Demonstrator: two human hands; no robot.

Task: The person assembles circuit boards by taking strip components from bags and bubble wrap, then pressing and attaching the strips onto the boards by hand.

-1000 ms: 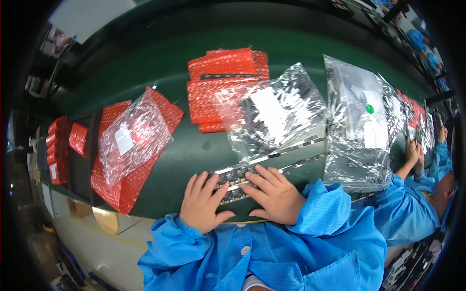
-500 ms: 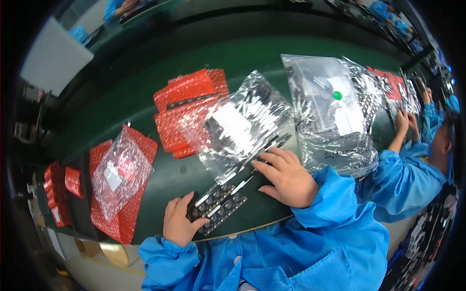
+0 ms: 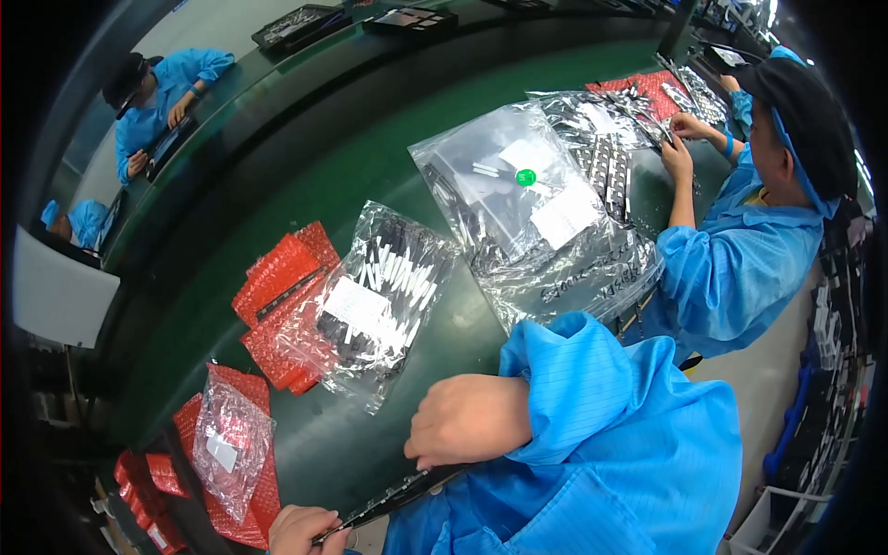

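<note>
And both hands have shifted: in the head view the left hand (image 3: 303,529) drops to the bottom edge of the picture, and the right hand (image 3: 470,421) comes off the boards that lay beneath it half a second ago. The dark circuit strip (image 3: 393,499) comes with the left hand, now slanting near-edge-on along the near edge of the tabletop (image 3: 453,344). Here's the grip: left thumb and fingers pinch the strip's lower-left end, and from there it runs up and rightward to just below the right hand. That right hand is curled, knuckles up, its fingertips near the strip's far end; whether they touch or grip it, I cannot tell.

Beyond the hands, a clear bag of black and white parts (image 3: 398,277) overlaps the red bubble-wrap packets (image 3: 277,268). Over to the left, a clear bubble bag (image 3: 231,453) lies on a red bubble-wrap sheet (image 3: 264,495). To the right, a large clear bag (image 3: 555,264) bears a green round sticker (image 3: 526,178), and just beside it works a blue-sleeved co-worker (image 3: 731,287).
</note>
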